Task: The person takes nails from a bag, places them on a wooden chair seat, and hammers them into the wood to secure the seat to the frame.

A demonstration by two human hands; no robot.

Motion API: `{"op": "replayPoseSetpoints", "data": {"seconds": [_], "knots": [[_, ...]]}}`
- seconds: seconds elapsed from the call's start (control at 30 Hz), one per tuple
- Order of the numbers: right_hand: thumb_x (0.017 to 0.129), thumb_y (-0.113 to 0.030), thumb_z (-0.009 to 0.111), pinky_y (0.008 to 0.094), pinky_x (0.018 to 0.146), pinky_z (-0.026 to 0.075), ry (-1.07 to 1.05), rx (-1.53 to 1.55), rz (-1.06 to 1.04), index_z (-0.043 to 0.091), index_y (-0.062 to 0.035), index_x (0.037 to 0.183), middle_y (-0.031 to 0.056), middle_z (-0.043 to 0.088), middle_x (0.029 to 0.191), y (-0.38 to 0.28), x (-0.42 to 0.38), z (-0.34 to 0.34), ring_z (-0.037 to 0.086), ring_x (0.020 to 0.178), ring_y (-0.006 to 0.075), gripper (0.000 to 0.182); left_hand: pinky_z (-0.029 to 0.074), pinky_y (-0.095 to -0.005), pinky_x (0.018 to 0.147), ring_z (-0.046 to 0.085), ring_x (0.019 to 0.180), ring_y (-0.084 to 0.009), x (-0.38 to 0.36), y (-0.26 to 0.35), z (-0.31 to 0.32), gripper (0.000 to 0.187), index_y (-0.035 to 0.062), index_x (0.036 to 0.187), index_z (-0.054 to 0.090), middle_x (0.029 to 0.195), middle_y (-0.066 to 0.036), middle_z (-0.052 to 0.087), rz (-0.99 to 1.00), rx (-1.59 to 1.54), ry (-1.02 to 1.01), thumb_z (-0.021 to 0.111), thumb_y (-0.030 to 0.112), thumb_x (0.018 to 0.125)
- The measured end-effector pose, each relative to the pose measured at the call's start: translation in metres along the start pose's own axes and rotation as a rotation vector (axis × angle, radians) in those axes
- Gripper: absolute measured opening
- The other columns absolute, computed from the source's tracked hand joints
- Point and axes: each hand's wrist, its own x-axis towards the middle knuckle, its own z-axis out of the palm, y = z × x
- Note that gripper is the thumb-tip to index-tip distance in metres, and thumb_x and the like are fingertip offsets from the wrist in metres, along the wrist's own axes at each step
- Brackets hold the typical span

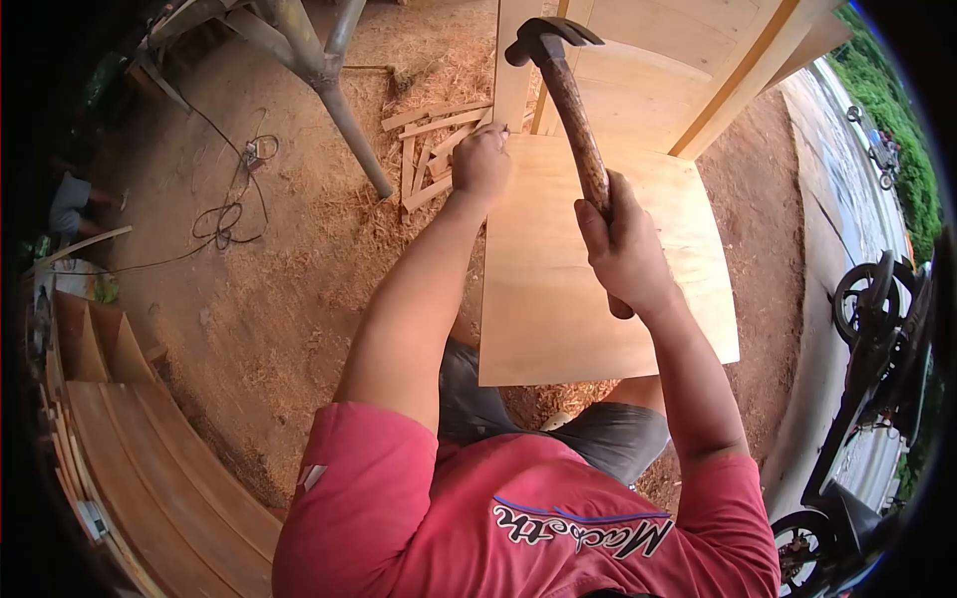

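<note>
My right hand (630, 244) grips a claw hammer (576, 118) by its worn wooden handle, the metal head raised at the top of the view. Below it spreads a pale plywood sheet (598, 309), reaching from near my lap to an upright wooden cabinet frame (512, 75). At the sheet's far left corner, my left hand (482, 161) is closed with fingers pinched together beside the frame's post. A tiny dark tip shows at those fingers, too small to name.
Wood offcuts (439, 140) and shavings lie on the ground beyond my left hand. A metal-legged stand (349, 130) and a cable (224, 224) are to the left. Long brown boards (150, 458) stand at lower left. Motorbikes (867, 309) are parked along the right.
</note>
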Motion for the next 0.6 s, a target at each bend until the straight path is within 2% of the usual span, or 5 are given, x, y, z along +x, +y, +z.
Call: {"op": "replayPoseSetpoints", "data": {"seconds": [0.13,0.33,0.4,0.47,0.6], "knots": [[0.097,-0.018,0.057,0.0416,0.062,0.046,-0.173,-0.214,0.025,0.052,0.0033,0.103,0.0203,0.060,0.071,0.015,0.015,-0.003,0.059,0.065,0.0308,0.022,0.056,-0.0399,0.078,0.069,0.085,-0.0335,0.000,-0.001,0.001,0.018,0.0044,0.099,0.072,0.096,-0.015,0.072,-0.070,-0.013,-0.045,0.058,0.015,0.094],[0.098,-0.018,0.057,0.0403,0.060,0.045,0.033,-0.019,-0.025,0.053,0.0034,0.103,0.0168,0.059,0.070,0.005,0.005,0.004,0.056,0.061,0.0252,0.023,0.057,-0.0416,0.076,0.070,0.083,-0.0348,-0.001,0.000,0.001,0.015,0.0044,0.092,0.071,0.086,-0.017,0.072,-0.061,-0.111,-0.027,0.058,0.004,0.086],[0.097,-0.018,0.057,0.0404,0.058,0.046,0.006,-0.043,-0.039,0.052,0.0030,0.102,0.0163,0.059,0.069,0.008,0.011,0.001,0.056,0.059,0.0250,0.022,0.057,-0.0419,0.076,0.070,0.082,-0.0347,-0.002,-0.004,0.006,0.015,0.0032,0.089,0.071,0.085,-0.018,0.072,0.003,-0.129,0.057,0.057,0.003,0.085],[0.097,-0.020,0.056,0.0411,0.058,0.046,-0.178,-0.158,0.154,0.052,0.0027,0.100,0.0167,0.059,0.069,0.002,0.017,-0.007,0.057,0.060,0.0253,0.023,0.056,-0.0428,0.078,0.070,0.082,-0.0350,0.001,-0.004,0.005,0.015,0.0018,0.087,0.072,0.086,-0.018,0.072,0.044,-0.063,0.059,0.057,0.003,0.085],[0.097,-0.022,0.055,0.0390,0.055,0.046,-0.018,-0.077,0.001,0.053,0.0024,0.097,0.0146,0.059,0.069,0.015,0.012,0.003,0.056,0.057,0.0226,0.025,0.055,-0.0438,0.080,0.069,0.083,-0.0361,-0.001,0.000,0.002,0.016,0.0017,0.088,0.072,0.086,-0.020,0.072,0.034,-0.107,0.107,0.057,0.004,0.085]]}}
